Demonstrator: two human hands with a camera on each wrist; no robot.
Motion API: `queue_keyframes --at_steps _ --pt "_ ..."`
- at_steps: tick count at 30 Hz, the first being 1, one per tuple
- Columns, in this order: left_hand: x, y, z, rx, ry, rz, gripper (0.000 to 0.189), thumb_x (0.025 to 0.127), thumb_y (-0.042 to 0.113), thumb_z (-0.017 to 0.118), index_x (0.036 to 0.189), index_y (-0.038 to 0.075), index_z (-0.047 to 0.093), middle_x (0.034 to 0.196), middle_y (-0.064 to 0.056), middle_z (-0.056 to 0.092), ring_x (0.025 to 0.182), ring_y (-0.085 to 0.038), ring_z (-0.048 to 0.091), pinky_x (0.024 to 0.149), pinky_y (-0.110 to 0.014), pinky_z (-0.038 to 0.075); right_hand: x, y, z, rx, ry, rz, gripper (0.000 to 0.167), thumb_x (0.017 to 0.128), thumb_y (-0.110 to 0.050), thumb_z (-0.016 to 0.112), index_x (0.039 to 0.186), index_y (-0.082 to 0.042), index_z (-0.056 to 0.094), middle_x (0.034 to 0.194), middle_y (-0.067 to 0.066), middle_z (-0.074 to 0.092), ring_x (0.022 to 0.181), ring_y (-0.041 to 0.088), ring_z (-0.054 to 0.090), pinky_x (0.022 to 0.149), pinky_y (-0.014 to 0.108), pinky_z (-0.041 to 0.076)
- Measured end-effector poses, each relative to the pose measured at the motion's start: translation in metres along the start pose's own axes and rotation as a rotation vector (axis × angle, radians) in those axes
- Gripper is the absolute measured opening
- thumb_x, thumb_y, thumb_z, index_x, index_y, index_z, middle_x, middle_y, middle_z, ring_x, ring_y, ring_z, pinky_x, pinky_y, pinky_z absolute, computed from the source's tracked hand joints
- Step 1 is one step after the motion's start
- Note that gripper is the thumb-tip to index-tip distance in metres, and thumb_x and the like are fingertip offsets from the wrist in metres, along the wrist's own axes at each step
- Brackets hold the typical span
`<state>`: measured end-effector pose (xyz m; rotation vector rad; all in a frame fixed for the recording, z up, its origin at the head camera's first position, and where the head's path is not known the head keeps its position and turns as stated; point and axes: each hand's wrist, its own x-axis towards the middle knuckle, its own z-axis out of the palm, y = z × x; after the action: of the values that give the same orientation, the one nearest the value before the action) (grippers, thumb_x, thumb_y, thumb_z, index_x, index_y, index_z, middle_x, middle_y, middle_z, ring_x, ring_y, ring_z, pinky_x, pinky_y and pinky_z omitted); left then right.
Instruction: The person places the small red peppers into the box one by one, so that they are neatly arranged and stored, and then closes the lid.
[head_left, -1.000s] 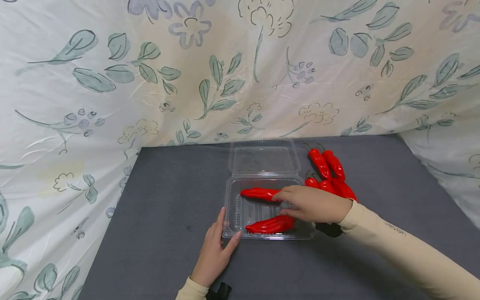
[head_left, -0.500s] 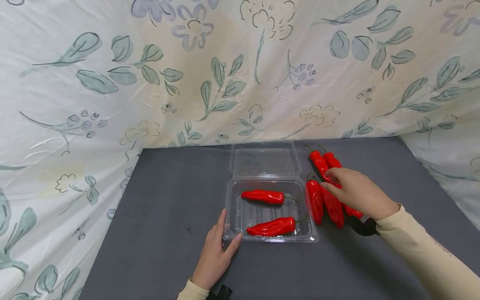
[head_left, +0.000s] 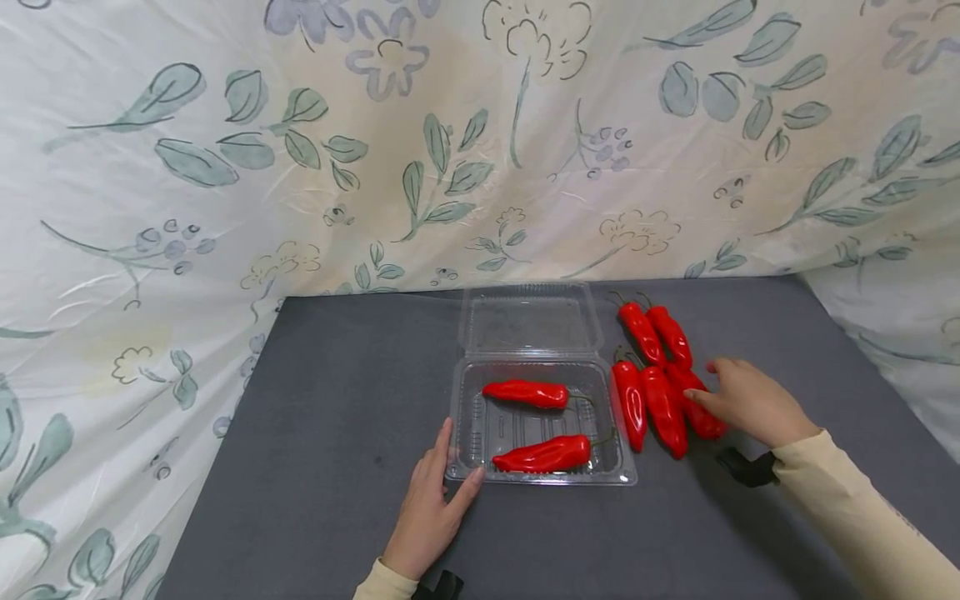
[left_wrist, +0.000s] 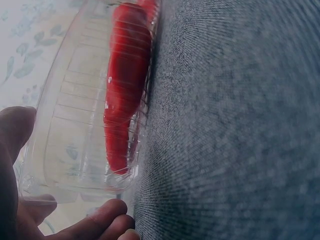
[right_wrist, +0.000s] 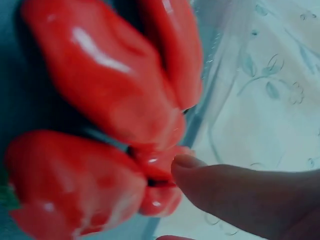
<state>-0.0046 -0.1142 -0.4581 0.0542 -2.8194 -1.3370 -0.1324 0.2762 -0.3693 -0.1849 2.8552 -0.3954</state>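
My left hand [head_left: 424,510] rests at the near left corner of a clear plastic clamshell container [head_left: 467,417], thumb by the front rim and fingers along the left side. Inside the container lie two red peppers, a rear one [head_left: 528,393] and a front one [head_left: 547,454], both with stems pointing right. Just right of the pepper pile, my right hand [head_left: 753,404] hovers with thumb and fingers apart, close to the rightmost red pepper [head_left: 703,408]. In the right wrist view the thumb [right_wrist: 225,187] reaches toward the red peppers [right_wrist: 105,75]; nothing is held.
The container's lid [head_left: 531,321] lies folded back behind its base. More red peppers [head_left: 663,408] lie just right of the base, with two others [head_left: 641,333] behind them. A grey cloth [head_left: 337,417] covers the table, and a floral curtain [head_left: 450,150] hangs behind it.
My right hand has let go of the rear pepper in the container and moved right, over the pile, to its right side. The left hand has stayed at the container's corner.
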Motion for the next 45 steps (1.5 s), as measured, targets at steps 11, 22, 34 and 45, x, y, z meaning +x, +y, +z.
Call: queue_keyframes --at_steps 11,22,34,45 --pt "0.0 0.0 0.0 0.009 -0.002 0.011 0.08 0.091 0.053 0.058 0.154 0.02 0.02 0.127 -0.008 0.053 0.115 -0.022 0.045 0.081 -0.037 0.047 -0.002 0.019 0.011 0.014 -0.085 0.073 0.077 0.082 -0.039 0.07 0.123 0.022 0.045 0.111 0.04 0.052 0.092 0.044 0.054 0.075 0.056 0.049" --pt "-0.001 0.0 0.0 -0.011 0.009 0.007 0.08 0.09 0.05 0.06 0.154 0.021 0.02 0.128 -0.007 0.053 0.118 -0.022 0.045 0.082 -0.038 0.048 0.001 0.018 0.012 0.051 -0.121 0.081 0.069 0.084 -0.035 0.069 0.119 0.021 0.048 0.088 0.022 0.06 0.075 0.029 0.056 0.064 0.042 0.051" --pt "0.0 0.002 -0.001 0.003 0.001 -0.014 0.081 0.09 0.053 0.058 0.154 0.02 0.02 0.129 -0.008 0.053 0.12 -0.024 0.044 0.083 -0.04 0.049 0.001 0.013 0.016 0.093 -0.095 0.028 0.043 0.088 -0.027 0.065 0.104 0.012 0.058 0.069 0.004 0.055 0.061 0.018 0.051 0.054 0.031 0.041" --pt "0.0 0.002 -0.001 0.005 0.001 -0.004 0.08 0.091 0.052 0.058 0.154 0.02 0.02 0.129 -0.008 0.053 0.118 -0.023 0.045 0.082 -0.038 0.048 0.003 0.017 0.021 0.159 -0.06 0.054 0.037 0.087 -0.022 0.062 0.1 0.012 0.055 0.067 0.006 0.054 0.058 0.017 0.05 0.052 0.031 0.041"
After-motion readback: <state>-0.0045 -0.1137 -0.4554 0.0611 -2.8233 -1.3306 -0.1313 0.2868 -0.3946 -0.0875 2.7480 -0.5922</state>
